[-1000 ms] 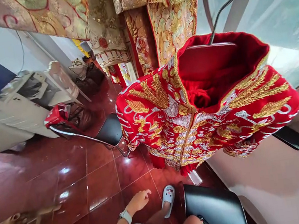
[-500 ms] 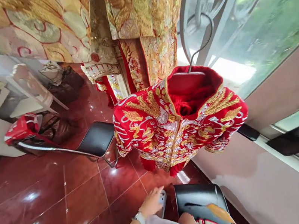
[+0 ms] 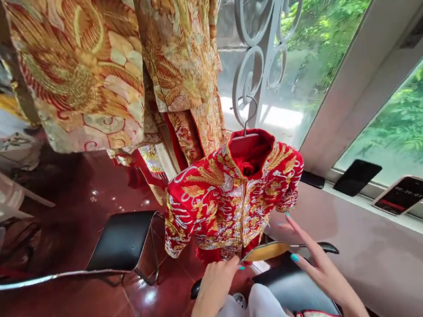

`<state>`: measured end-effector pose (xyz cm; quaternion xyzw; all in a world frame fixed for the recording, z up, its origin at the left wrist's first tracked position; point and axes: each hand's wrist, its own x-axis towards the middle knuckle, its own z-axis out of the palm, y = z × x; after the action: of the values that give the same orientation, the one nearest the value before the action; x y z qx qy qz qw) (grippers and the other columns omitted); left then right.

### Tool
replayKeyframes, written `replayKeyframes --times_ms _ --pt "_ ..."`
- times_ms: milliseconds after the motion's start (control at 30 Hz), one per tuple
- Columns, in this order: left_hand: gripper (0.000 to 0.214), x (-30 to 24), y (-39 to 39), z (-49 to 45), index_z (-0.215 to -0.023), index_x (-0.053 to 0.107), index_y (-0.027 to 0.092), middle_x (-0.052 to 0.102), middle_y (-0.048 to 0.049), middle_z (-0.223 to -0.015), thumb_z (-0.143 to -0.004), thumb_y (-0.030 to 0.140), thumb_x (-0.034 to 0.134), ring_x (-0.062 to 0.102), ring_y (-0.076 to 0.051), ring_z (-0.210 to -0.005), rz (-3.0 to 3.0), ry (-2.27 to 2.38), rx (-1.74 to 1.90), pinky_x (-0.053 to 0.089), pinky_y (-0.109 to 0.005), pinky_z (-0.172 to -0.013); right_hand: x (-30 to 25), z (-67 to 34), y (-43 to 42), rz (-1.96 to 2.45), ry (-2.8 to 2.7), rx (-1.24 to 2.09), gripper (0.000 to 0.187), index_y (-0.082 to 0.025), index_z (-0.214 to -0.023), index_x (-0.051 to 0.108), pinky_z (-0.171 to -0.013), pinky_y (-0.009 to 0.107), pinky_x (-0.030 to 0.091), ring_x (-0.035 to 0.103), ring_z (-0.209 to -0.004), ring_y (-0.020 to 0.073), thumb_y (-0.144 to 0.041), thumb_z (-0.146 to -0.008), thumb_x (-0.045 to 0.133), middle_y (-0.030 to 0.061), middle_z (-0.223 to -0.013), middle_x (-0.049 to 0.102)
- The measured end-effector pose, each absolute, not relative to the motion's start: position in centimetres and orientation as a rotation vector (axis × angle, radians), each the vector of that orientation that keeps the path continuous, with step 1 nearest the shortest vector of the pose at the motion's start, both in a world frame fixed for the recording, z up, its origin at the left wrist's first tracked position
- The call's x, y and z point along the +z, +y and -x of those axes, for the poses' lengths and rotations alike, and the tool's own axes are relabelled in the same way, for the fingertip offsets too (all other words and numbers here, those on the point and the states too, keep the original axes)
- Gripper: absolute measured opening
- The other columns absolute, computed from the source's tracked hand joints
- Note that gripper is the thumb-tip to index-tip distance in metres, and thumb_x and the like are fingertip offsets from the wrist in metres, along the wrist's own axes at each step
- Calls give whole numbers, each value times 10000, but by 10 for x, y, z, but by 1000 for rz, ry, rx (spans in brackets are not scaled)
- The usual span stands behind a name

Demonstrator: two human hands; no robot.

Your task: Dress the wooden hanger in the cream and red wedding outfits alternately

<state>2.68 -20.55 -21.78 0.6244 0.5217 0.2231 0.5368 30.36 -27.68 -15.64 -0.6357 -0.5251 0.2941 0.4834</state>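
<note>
A red jacket with gold and silver embroidery hangs on a hanger from the white window grille. My left hand, fingers curled, pinches the near end of a flat gold-coloured piece just below the jacket's hem. My right hand is open with its fingers stretched toward the hem, beside that piece. Both hands hover over a black chair in front of me.
Gold embroidered robes hang at the upper left. A second black chair stands on the red tiled floor to the left. Two phones lie on the window ledge at the right. A pale wall runs under the ledge.
The view has swung up and right, so the jacket looks smaller and farther off. My left hand rose from the floor to the gold piece. My right hand came into view.
</note>
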Motion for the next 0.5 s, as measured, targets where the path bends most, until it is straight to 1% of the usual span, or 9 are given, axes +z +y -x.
replayKeyframes --times_ms 33,100,133,200,300,367,433,467,500 --pt "99 -208 -202 -28 -842 692 289 696 -85 -806 -841 387 707 693 -357 -990 -1620 1221 473 478 -441 -966 -142 -289 -264 1478 -1265 734 628 -317 -1444 563 -1014 471 515 675 -1138 313 -536 -861 650 100 -1273 700" --pt "102 -181 -195 -32 -888 697 276 701 -82 -809 -913 321 608 705 -336 -925 -1949 1171 312 495 -440 -921 -118 -268 -239 1373 -1298 730 491 -264 -1323 668 -866 403 577 734 -903 269 -546 -940 547 103 -1040 765" --pt "153 -166 -192 -35 -918 699 265 709 -81 -824 -943 275 549 709 -322 -898 -2098 1154 240 504 -429 -889 -108 -262 -229 1330 -1349 732 467 -244 -1266 701 -811 376 583 733 -816 248 -544 -971 499 94 -935 771" --pt "265 -135 -185 -37 -992 699 239 731 -86 -881 -983 195 437 713 -299 -869 -2367 1108 111 519 -400 -815 -89 -261 -215 1250 -1498 757 470 -224 -1212 718 -769 341 576 719 -758 221 -542 -1006 440 74 -825 759" --pt "320 -91 -172 -36 -1041 699 211 744 -86 -895 -1006 166 384 713 -269 -826 -2611 1067 3 519 -357 -745 -53 -275 -204 1135 -1705 864 554 -211 -1241 682 -744 326 565 699 -722 201 -604 -1018 361 52 -763 733" --pt "306 -65 -159 -34 -1027 707 196 739 -75 -844 -1017 200 401 702 -233 -771 -2646 1047 37 510 -325 -725 -25 -284 -200 1157 -1778 822 600 -212 -1288 635 -725 327 556 692 -741 203 -638 -1015 312 62 -823 733" --pt "301 -40 -141 -36 -1054 706 179 733 -69 -823 -1024 244 413 676 -197 -731 -2619 990 173 496 -302 -721 5 -289 -197 1322 -1819 582 556 -220 -1277 613 -729 327 533 681 -812 212 -625 -1010 342 83 -943 733" --pt "307 -27 -130 -38 -1076 702 168 729 -68 -824 -1025 263 414 659 -181 -720 -2595 941 251 487 -294 -722 20 -290 -195 1418 -1838 429 515 -217 -1208 635 -711 317 511 663 -806 209 -604 -1011 360 83 -950 725" --pt "314 -13 -119 -41 -1094 697 159 724 -64 -827 -1024 274 414 640 -167 -715 -2573 874 313 478 -287 -725 34 -290 -193 1504 -1854 286 482 -207 -1094 662 -673 300 477 633 -754 197 -576 -1015 363 75 -895 712"
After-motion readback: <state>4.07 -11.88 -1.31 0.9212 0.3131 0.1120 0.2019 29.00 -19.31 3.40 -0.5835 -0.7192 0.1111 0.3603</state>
